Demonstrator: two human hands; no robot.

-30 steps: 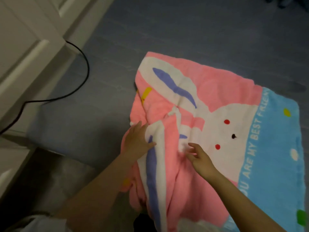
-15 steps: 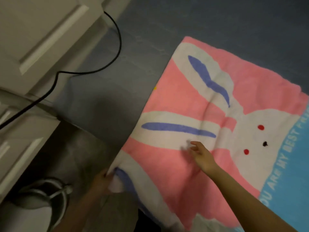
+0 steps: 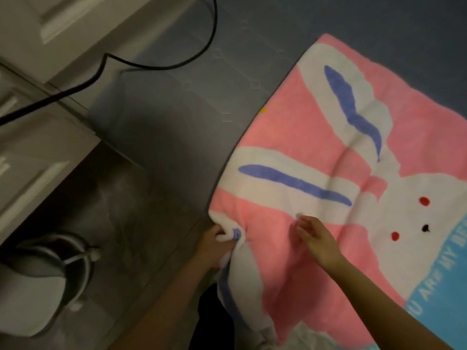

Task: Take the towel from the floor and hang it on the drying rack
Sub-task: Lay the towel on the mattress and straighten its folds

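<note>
Half a second ago the left hand only reached the near corner; now its fingers are curled around that corner of the rabbit towel and bunch it, so the lifting can begin. The right hand stays on the cloth at about 5 o'clock, fingers loosely bent, holding nothing. The towel lies spread on the dark floor, pink with a white rabbit, purple ears and a blue band at 4 o'clock.
</note>
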